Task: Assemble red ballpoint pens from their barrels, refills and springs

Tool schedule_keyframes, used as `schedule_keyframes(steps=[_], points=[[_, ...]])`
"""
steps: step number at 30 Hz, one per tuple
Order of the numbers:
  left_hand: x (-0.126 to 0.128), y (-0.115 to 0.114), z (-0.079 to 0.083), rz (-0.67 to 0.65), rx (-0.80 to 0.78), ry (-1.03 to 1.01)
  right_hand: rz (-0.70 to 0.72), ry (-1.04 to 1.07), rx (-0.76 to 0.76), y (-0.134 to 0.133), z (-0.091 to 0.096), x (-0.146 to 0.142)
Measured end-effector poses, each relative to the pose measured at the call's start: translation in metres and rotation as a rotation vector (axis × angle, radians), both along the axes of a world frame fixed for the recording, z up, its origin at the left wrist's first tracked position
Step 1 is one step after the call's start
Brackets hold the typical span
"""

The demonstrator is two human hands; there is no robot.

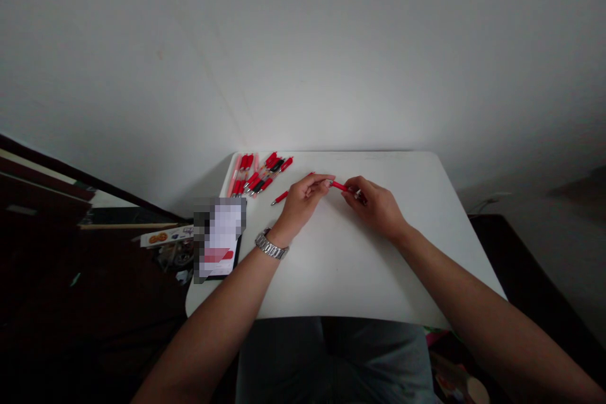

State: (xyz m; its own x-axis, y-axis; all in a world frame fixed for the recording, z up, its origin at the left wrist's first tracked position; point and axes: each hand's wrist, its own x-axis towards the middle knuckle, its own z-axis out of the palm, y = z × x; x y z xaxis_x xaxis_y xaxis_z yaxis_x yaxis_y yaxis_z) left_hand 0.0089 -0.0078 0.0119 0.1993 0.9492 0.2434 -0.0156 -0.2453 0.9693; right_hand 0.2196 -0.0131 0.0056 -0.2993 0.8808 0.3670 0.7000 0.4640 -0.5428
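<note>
A red pen point(338, 185) spans the gap between my two hands over the middle of the white table. My left hand point(305, 197), with a metal watch on its wrist, pinches the pen's left end between thumb and fingers. At the pen's other end, the fingers of my right hand point(376, 205) are closed around it; a small shiny part shows among them, too small to make out. Another red pen point(279, 198) lies on the table, partly hidden behind my left hand.
Several red and black pens point(266, 178) lie in a loose group at the table's point(360, 271) back left corner. A tablet or phone point(230, 265) with a lit, blurred screen rests at the left edge. A wall point(331, 63) rises behind the table.
</note>
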Motion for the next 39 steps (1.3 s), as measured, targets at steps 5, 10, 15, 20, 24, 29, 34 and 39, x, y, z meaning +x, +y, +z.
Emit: schedule_keyframes(steps=[5, 10, 15, 20, 24, 29, 34, 39], points=[[0.0002, 0.0011, -0.0019, 0.004, 0.014, -0.002, -0.025, -0.005, 0.027, 0.0002, 0.0016, -0.0005], [0.0017, 0.0009, -0.0016, 0.023, 0.008, -0.017, 0.019, -0.002, 0.074, 0.0001, 0.0039, -0.001], [0.0019, 0.0021, -0.0039, 0.032, 0.01, -0.02, 0.054, -0.038, 0.117, 0.0009, 0.0067, -0.0016], [0.0015, 0.0027, -0.0056, 0.032, -0.009, -0.03, 0.047, -0.041, 0.115, 0.0005, 0.008, -0.0018], [0.0015, 0.0018, -0.0031, 0.038, -0.004, -0.014, 0.043, -0.021, 0.089, -0.0008, 0.0075, -0.0012], [0.0016, 0.0005, -0.0017, 0.044, -0.014, -0.008, 0.025, -0.03, 0.053, -0.0011, 0.0045, -0.0003], [0.0019, -0.0008, -0.0002, 0.044, -0.02, -0.009, 0.002, -0.036, 0.023, -0.0006, 0.0033, -0.0005], [0.0021, 0.0002, 0.0001, 0.044, -0.008, -0.015, -0.006, -0.033, 0.072, -0.0006, 0.0051, -0.0005]])
